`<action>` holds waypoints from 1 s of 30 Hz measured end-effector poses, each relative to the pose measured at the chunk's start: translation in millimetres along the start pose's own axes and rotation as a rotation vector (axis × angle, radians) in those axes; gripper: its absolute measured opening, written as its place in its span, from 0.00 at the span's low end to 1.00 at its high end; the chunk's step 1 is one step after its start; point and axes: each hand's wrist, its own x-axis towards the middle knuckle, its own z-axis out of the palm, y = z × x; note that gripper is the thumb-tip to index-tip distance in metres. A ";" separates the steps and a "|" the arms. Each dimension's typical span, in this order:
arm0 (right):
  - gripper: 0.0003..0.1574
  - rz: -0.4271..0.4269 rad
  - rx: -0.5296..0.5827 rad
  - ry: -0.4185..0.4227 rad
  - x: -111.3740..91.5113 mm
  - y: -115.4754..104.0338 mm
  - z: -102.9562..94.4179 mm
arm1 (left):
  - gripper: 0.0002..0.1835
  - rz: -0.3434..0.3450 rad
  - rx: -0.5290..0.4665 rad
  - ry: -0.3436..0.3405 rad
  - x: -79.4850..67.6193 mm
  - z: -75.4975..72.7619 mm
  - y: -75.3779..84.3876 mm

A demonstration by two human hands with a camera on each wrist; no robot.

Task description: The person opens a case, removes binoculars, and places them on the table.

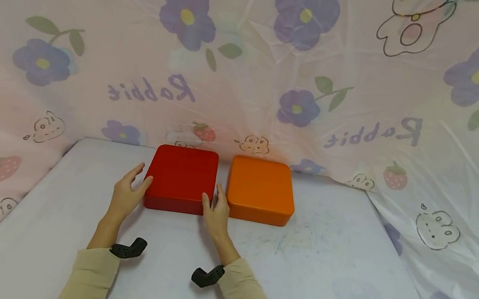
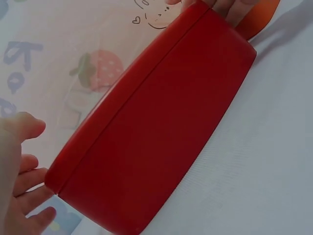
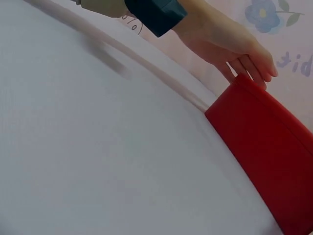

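A flat red square box lies on the white table, with an orange box of the same shape just to its right. My left hand rests against the red box's left side with its fingers straight and its thumb at the front left corner. My right hand touches the box's front right corner, its fingers reaching into the gap beside the orange box. In the left wrist view, the red box fills the frame, with my left fingers at its near end. The right wrist view shows the red box and my left hand behind it.
A pink plastic sheet printed with purple flowers, rabbits and strawberries hangs behind and around the table. Bare white tabletop stretches in front of the boxes and to the right of the orange one.
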 end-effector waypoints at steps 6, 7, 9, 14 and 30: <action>0.39 0.076 0.000 0.005 -1.7 3.4 6.7 | 0.33 -0.085 -0.001 -0.113 0.9 0.7 -3.4; 0.39 0.080 -0.006 0.015 -2.1 3.8 7.8 | 0.33 -0.102 0.001 -0.132 0.8 0.9 -3.7; 0.38 0.082 -0.021 0.034 -2.8 4.4 10.1 | 0.34 -0.130 0.013 -0.161 0.7 1.3 -4.7; 0.37 0.089 -0.017 0.058 -3.5 4.3 15.1 | 0.35 -0.149 0.038 -0.172 1.4 2.9 -7.2; 0.33 0.175 0.014 0.001 11.3 -2.0 9.5 | 0.34 -0.190 -0.058 -0.172 3.8 6.1 -6.2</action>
